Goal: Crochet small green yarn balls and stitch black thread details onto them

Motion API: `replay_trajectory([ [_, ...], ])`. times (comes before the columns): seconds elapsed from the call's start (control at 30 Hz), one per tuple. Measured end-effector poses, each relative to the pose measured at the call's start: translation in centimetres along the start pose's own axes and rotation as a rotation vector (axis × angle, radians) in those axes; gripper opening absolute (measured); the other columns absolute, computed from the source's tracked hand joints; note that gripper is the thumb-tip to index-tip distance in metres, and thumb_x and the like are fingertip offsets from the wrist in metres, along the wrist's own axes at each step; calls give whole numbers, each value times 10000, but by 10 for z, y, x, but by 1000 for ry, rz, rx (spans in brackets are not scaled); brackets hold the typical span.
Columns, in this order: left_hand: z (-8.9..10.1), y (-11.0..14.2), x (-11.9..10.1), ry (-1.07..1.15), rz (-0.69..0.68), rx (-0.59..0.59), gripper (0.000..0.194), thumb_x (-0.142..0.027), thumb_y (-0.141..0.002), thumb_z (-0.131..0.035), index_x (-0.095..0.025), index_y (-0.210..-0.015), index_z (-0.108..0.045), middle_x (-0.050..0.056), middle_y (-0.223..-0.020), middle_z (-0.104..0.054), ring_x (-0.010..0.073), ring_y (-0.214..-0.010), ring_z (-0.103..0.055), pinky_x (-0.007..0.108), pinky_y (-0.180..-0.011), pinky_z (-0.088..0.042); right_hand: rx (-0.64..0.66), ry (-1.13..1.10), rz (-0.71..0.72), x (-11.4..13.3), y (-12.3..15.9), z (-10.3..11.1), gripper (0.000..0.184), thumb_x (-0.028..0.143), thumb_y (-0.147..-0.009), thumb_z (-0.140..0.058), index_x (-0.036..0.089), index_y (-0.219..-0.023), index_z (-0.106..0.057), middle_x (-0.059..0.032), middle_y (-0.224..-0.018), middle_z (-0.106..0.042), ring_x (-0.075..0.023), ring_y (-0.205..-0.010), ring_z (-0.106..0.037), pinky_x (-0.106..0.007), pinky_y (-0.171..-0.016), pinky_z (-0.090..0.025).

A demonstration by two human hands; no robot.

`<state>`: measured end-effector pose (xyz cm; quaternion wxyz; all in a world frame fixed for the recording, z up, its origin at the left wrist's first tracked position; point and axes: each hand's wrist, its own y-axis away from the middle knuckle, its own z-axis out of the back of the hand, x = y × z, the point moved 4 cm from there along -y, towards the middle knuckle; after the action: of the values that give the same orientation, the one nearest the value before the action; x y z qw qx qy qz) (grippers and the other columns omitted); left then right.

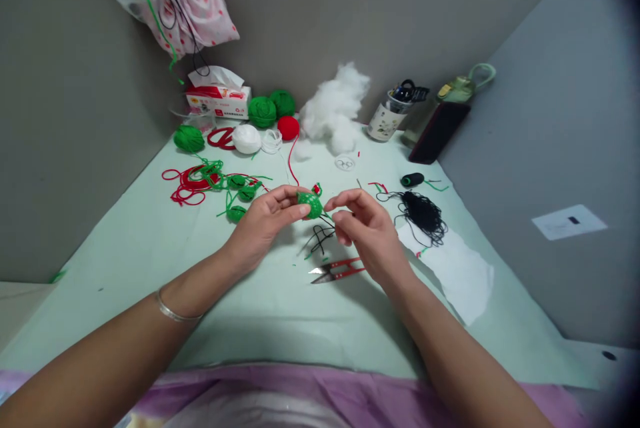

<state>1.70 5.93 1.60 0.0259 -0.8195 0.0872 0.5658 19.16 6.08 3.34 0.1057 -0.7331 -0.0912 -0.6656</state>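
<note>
My left hand (273, 215) is closed on a small green crocheted piece (310, 205), gripping it between thumb and fingers above the table. Just to the right, my right hand (361, 223) has its fingers curled in a pinch around a thin strand of yarn running from the piece; its exact colour is hard to make out. Black yarn ends (320, 239) hang or lie below the piece. A small red and green crocheted bit (317, 189) shows right behind it. Thread snips (336, 271) with red handles lie under my right hand, partly hidden by it.
Green crocheted pieces (237, 213) and red yarn (193, 185) lie at left. Yarn balls (262, 111), a tissue box (220, 101) and white stuffing (333, 108) stand behind. On the right are a black yarn tangle (423, 215), torn paper (463, 275), a pen cup (387, 118) and a phone (440, 133).
</note>
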Motion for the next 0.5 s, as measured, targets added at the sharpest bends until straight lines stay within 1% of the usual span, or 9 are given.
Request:
replay_trajectory([
  [0.03,1,0,0,-24,-20,-12,303,-319,-788,-839,-208,-1051,-737,11,-937,-703,172,-905,-626,299,-869,-450,16,98,-10,-2,-1,-1,152,302,-852,-737,219,-910,-623,10,-906,-670,-82,-585,-487,-246,-572,-405],
  [0.1,4,-1,0,-91,-56,-23,298,-322,-791,-833,-216,-1053,-737,6,-918,-683,176,-897,-610,303,-860,-452,81,265,-20,-5,-1,-5,155,347,-879,-706,204,-879,-645,9,-788,-633,-115,-656,-501,-261,-634,-414],
  [0.17,5,-1,0,-161,-78,-21,299,-337,-793,-829,-222,-1054,-740,-1,-888,-657,175,-873,-594,304,-845,-455,86,352,-14,-6,0,-7,217,391,-905,-670,199,-807,-648,17,-696,-555,-127,-655,-464,-269,-618,-375],
  [0.23,4,0,-1,-199,-92,-14,308,-351,-793,-827,-221,-1058,-738,1,-887,-653,177,-867,-592,308,-841,-462,32,379,-3,-6,2,-6,260,427,-910,-660,203,-780,-652,24,-665,-485,-123,-622,-389,-273,-572,-316],
  [0.3,3,1,-2,-200,-99,-5,318,-351,-788,-830,-217,-1061,-734,7,-902,-664,181,-876,-601,311,-847,-469,1,377,-5,-5,4,-6,272,448,-901,-673,207,-775,-662,25,-656,-450,-123,-612,-349,-275,-551,-281],
  [0.4,1,2,-4,-170,-99,3,323,-332,-781,-837,-211,-1061,-733,13,-921,-682,183,-892,-614,312,-866,-475,-12,362,-6,-5,6,-6,273,456,-897,-680,208,-781,-682,27,-649,-425,-121,-608,-330,-276,-548,-272],
  [0.5,1,3,-3,-140,-91,5,314,-320,-792,-832,-209,-1068,-733,15,-926,-692,180,-893,-619,312,-876,-473,-5,338,-19,-5,6,-6,265,458,-893,-688,209,-803,-702,24,-656,-432,-120,-614,-329,-278,-555,-268],
])
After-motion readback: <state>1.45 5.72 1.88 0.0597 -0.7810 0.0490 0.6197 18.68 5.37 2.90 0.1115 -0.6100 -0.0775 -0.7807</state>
